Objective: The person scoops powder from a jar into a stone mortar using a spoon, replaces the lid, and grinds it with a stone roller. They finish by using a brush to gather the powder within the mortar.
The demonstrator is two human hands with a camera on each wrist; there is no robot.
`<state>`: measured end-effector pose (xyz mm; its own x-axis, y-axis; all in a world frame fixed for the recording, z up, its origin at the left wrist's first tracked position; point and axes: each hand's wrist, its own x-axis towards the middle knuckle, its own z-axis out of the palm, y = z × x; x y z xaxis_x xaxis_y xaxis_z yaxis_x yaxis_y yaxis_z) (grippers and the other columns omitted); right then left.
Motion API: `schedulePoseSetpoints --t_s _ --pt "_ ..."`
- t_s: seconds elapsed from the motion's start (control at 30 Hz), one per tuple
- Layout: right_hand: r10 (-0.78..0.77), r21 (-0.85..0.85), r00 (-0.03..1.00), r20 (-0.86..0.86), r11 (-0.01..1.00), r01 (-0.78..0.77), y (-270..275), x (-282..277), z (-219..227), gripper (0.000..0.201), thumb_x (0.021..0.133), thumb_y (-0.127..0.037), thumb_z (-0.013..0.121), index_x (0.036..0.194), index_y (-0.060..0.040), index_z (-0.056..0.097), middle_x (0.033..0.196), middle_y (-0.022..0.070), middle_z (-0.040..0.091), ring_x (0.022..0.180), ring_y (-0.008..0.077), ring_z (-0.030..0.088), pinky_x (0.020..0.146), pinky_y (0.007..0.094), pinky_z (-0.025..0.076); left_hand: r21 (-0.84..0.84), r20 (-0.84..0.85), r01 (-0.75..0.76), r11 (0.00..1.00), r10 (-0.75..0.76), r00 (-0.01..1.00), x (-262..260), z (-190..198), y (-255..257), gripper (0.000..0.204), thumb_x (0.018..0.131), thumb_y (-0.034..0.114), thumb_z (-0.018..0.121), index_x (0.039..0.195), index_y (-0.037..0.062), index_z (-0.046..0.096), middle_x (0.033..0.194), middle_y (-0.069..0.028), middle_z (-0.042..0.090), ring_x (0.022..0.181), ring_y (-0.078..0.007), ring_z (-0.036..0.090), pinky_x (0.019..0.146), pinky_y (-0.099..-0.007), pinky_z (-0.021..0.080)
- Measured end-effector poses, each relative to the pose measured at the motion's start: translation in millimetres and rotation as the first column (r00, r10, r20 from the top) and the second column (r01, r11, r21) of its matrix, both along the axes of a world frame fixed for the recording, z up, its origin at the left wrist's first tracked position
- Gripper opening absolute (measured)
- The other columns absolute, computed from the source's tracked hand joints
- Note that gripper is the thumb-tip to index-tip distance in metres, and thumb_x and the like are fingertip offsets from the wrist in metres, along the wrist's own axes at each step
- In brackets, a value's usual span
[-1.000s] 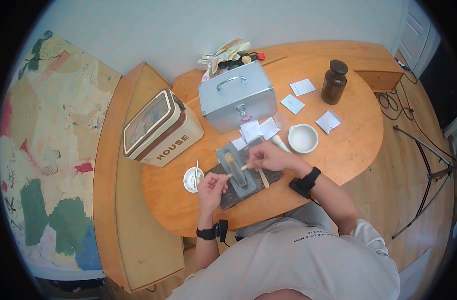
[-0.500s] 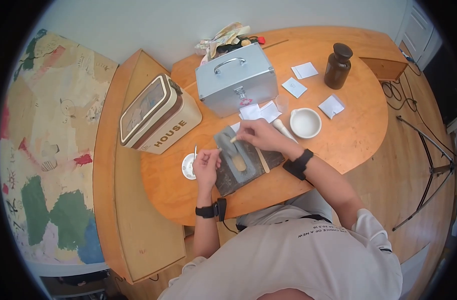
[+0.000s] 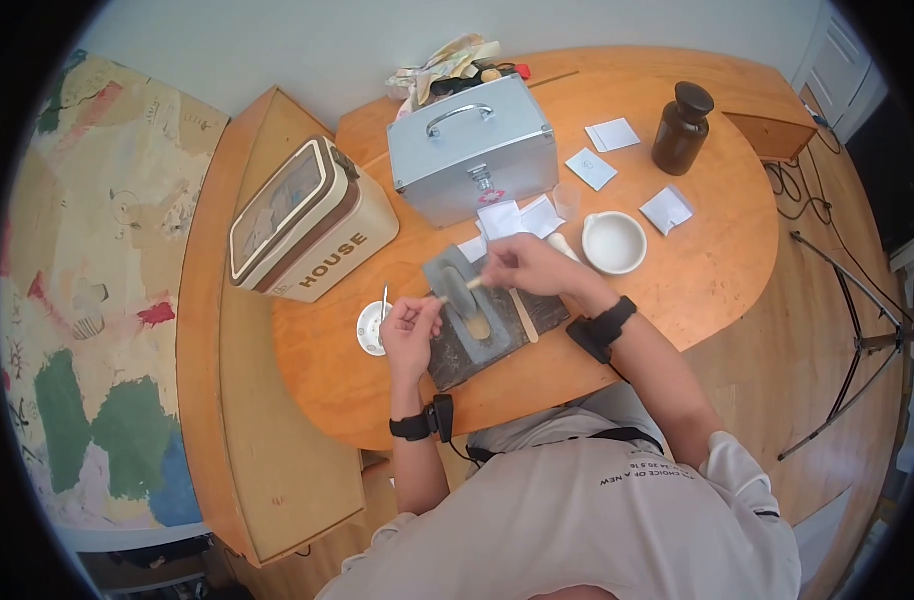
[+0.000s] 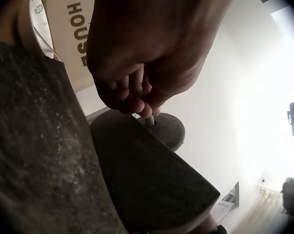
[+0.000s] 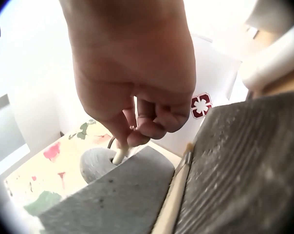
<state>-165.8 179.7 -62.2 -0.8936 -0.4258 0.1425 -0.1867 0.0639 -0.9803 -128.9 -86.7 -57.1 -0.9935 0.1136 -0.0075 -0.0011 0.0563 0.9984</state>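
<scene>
A grey stone grinding wheel (image 3: 460, 291) stands on edge in a long boat-shaped grinding trough (image 5: 113, 195), in the trough's far half. Pale brown powder (image 3: 478, 326) lies in the groove nearer the person. My left hand (image 3: 410, 330) pinches the left end of the wheel's pale axle between thumb and fingertips. On the other side, my right hand (image 3: 533, 268) pinches the right end of that axle (image 5: 119, 156). A dark ridged slab (image 3: 454, 368) lies under the trough. Beside the trough on the right is a wooden-handled brush (image 3: 525, 318).
Left of the slab stands a small patterned dish (image 3: 370, 330) with a spoon. A white mortar (image 3: 614, 243) and its pestle (image 3: 562, 245) are to the right. Farther back are a silver case (image 3: 472, 150), a "HOUSE" box (image 3: 327, 225), paper packets (image 3: 591, 169) and a brown bottle (image 3: 682, 130).
Both hands have rolled the wheel along the trough, away from the person, from the near part to the far half. The powder now shows on the near side. Both grips on the axle stay.
</scene>
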Motion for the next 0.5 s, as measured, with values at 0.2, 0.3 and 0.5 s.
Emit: schedulePoseSetpoints --t_s 0.2,0.3,0.5 --pt "0.101 0.003 0.981 0.166 0.995 -0.103 10.6 1.9 4.0 0.013 0.095 -0.011 0.073 0.088 -0.0010 0.068 0.074 0.0000 0.065 0.067 0.0078 0.057 0.062 0.0255 0.045 -0.054 0.058 0.061 0.997 -0.058 0.997 7.5 13.3 0.1 0.008 0.098 0.006 0.072 0.097 -0.0010 0.069 0.076 -0.0027 0.068 0.062 -0.0051 0.059 0.055 -0.0198 0.045" --pt "-0.124 -0.005 0.992 0.030 0.992 0.125 -5.2 2.7 -2.2 0.012 0.094 -0.010 0.074 0.086 -0.0017 0.069 0.073 -0.0009 0.064 0.067 0.0073 0.056 0.061 0.0253 0.044 0.062 -0.046 -0.087 0.994 0.090 0.995 -5.5 -2.9 8.7 0.007 0.098 0.006 0.072 0.096 -0.0006 0.070 0.076 -0.0028 0.068 0.062 -0.0051 0.059 0.055 -0.0199 0.045" --pt "0.140 -0.022 0.962 0.233 0.990 -0.139 14.2 17.3 15.3 0.014 0.095 -0.012 0.074 0.088 -0.0008 0.070 0.074 0.0000 0.066 0.069 0.0066 0.060 0.062 0.0242 0.045 -0.073 0.075 0.109 0.991 -0.104 0.992 14.9 15.0 -6.5 0.007 0.098 0.006 0.071 0.098 -0.0004 0.068 0.075 -0.0023 0.068 0.062 -0.0050 0.059 0.055 -0.0197 0.045"
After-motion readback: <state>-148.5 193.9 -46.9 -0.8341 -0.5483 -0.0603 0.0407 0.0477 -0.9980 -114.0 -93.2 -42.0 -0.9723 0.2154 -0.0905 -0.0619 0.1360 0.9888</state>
